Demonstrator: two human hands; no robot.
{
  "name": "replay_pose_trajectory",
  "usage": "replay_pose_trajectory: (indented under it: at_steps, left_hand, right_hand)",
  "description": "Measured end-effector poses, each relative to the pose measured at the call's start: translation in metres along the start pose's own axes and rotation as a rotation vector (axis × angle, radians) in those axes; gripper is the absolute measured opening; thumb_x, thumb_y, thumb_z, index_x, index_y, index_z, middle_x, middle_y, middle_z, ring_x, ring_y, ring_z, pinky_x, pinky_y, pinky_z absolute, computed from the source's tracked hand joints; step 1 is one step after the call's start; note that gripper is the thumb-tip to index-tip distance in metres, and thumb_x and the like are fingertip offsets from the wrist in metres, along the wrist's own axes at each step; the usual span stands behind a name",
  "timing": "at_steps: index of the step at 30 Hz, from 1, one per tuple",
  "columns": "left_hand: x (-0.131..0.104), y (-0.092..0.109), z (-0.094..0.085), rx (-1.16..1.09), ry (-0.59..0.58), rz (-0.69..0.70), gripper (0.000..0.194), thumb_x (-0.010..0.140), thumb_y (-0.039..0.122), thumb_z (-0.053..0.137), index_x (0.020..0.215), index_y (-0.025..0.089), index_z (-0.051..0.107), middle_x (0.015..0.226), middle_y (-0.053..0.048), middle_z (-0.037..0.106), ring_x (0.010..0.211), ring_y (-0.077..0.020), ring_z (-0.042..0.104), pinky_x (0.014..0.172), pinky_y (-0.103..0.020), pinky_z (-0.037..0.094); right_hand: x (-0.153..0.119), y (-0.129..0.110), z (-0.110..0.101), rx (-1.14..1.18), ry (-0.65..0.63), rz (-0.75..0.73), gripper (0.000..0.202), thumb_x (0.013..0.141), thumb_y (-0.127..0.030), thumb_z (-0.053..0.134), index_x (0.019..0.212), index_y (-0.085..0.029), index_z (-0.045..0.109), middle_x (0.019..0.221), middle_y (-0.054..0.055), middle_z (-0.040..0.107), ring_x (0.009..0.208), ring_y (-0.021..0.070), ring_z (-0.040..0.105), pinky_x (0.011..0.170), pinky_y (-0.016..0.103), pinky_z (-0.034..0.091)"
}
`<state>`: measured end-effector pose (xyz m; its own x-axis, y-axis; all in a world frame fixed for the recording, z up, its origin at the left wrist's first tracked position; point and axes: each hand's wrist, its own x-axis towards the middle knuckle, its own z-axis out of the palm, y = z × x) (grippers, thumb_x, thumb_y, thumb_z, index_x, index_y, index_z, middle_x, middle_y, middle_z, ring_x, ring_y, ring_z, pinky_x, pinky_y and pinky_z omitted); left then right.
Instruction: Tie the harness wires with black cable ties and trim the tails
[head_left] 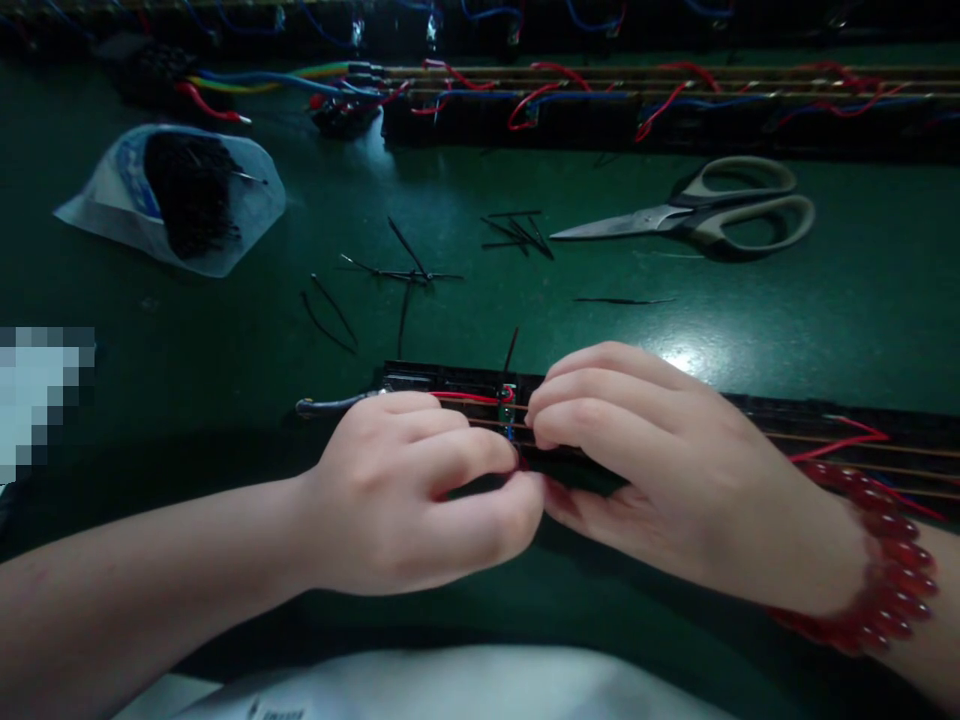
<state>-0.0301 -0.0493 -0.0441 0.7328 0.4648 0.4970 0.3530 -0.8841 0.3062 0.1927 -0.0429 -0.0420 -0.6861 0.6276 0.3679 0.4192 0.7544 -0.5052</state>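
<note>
In the head view, a long black strip [450, 374] with bare metal rods and a red wire lies across the bench under both my hands. A small green circuit board [508, 402] sits across the rods between them, and a thin black tie [511, 348] sticks up behind it. My left hand [420, 490] is closed in a pinch at the strip's near edge, just below the board. My right hand [660, 470], a red bead bracelet on its wrist, has its fingers curled over the strip and its thumb low, near the left fingertips. What lies between the fingertips is hidden.
Scissors [667, 218] lie beyond my right hand. Loose black ties [517, 232] are scattered beside their tip. A clear plastic bag [259, 215] full of black ties rests at the left. Another wired strip [570, 125] runs along the back of the green bench [375, 180].
</note>
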Motion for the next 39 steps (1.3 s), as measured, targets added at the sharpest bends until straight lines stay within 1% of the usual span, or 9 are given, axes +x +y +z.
replay_pose_trajectory:
  at_steps: [5, 9, 13, 22, 30, 33, 36, 39]
  left_hand:
    - [-0.0002, 0.0033, -0.0016, 0.054, 0.037, 0.071, 0.01, 0.09, 0.014, 0.059, 0.093, 0.018, 0.067, 0.076, 0.0, 0.074, 0.06, -0.0124, 0.064, 0.058, -0.029, 0.051]
    - [-0.0003, 0.0044, -0.0049, 0.109, 0.024, 0.136, 0.012, 0.09, 0.018, 0.058, 0.092, 0.017, 0.07, 0.075, -0.001, 0.074, 0.058, -0.0126, 0.063, 0.052, -0.03, 0.05]
    - [0.0, 0.0041, -0.0077, 0.144, 0.007, 0.173, 0.011, 0.089, 0.02, 0.061, 0.09, 0.017, 0.071, 0.076, -0.001, 0.074, 0.058, -0.012, 0.064, 0.051, -0.029, 0.05]
    - [-0.0016, 0.0047, -0.008, 0.136, 0.014, 0.19, 0.009, 0.087, 0.02, 0.065, 0.089, 0.017, 0.073, 0.077, -0.001, 0.074, 0.059, -0.0122, 0.064, 0.05, -0.029, 0.051]
    - [-0.0044, 0.0048, -0.0071, 0.159, 0.011, 0.219, 0.01, 0.085, 0.021, 0.068, 0.091, 0.016, 0.075, 0.081, -0.003, 0.075, 0.059, -0.0117, 0.063, 0.05, -0.028, 0.051]
    - [-0.0039, 0.007, -0.0072, 0.171, 0.006, 0.208, 0.01, 0.086, 0.021, 0.067, 0.09, 0.018, 0.075, 0.08, -0.001, 0.074, 0.059, -0.011, 0.063, 0.051, -0.027, 0.054]
    - [-0.0032, 0.0091, -0.0073, 0.186, 0.025, 0.174, 0.007, 0.085, 0.021, 0.067, 0.087, 0.02, 0.074, 0.079, 0.0, 0.073, 0.058, -0.0113, 0.062, 0.051, -0.028, 0.054]
    - [-0.0025, 0.0077, -0.0088, 0.197, 0.031, 0.153, 0.008, 0.084, 0.019, 0.067, 0.088, 0.022, 0.073, 0.08, 0.0, 0.074, 0.058, -0.0119, 0.062, 0.05, -0.029, 0.055]
  right_hand:
    - [0.0007, -0.0005, 0.0015, -0.014, -0.011, 0.01, 0.005, 0.089, -0.017, 0.063, 0.085, -0.014, 0.062, 0.089, 0.009, 0.071, 0.089, 0.0239, 0.063, 0.074, 0.038, 0.053]
    - [0.0006, -0.0015, 0.0016, -0.04, -0.009, 0.01, 0.006, 0.089, -0.019, 0.065, 0.085, -0.015, 0.062, 0.09, 0.008, 0.071, 0.09, 0.0239, 0.064, 0.078, 0.039, 0.051]
    - [-0.0004, -0.0017, 0.002, -0.065, -0.004, 0.01, 0.009, 0.09, -0.021, 0.066, 0.085, -0.015, 0.062, 0.09, 0.007, 0.071, 0.091, 0.0238, 0.064, 0.08, 0.039, 0.049]
    - [0.0, -0.0015, 0.0013, -0.067, -0.013, 0.017, 0.008, 0.092, -0.021, 0.064, 0.086, -0.015, 0.063, 0.091, 0.007, 0.072, 0.091, 0.0235, 0.064, 0.081, 0.039, 0.049]
    - [0.0015, -0.001, 0.002, -0.077, -0.015, 0.018, 0.008, 0.092, -0.02, 0.062, 0.085, -0.016, 0.063, 0.09, 0.007, 0.072, 0.09, 0.0233, 0.064, 0.078, 0.038, 0.051]
    - [0.0017, -0.002, 0.0012, -0.079, -0.026, 0.024, 0.007, 0.091, -0.02, 0.062, 0.085, -0.017, 0.062, 0.089, 0.007, 0.072, 0.089, 0.0235, 0.064, 0.077, 0.039, 0.052]
    - [0.0015, -0.0031, 0.0006, -0.089, -0.027, 0.025, 0.006, 0.09, -0.019, 0.062, 0.084, -0.018, 0.063, 0.09, 0.008, 0.072, 0.089, 0.0233, 0.063, 0.076, 0.039, 0.052]
    - [0.0012, -0.0032, 0.0004, -0.09, -0.021, 0.03, 0.007, 0.09, -0.018, 0.061, 0.084, -0.017, 0.064, 0.089, 0.008, 0.071, 0.087, 0.0225, 0.062, 0.074, 0.038, 0.052]
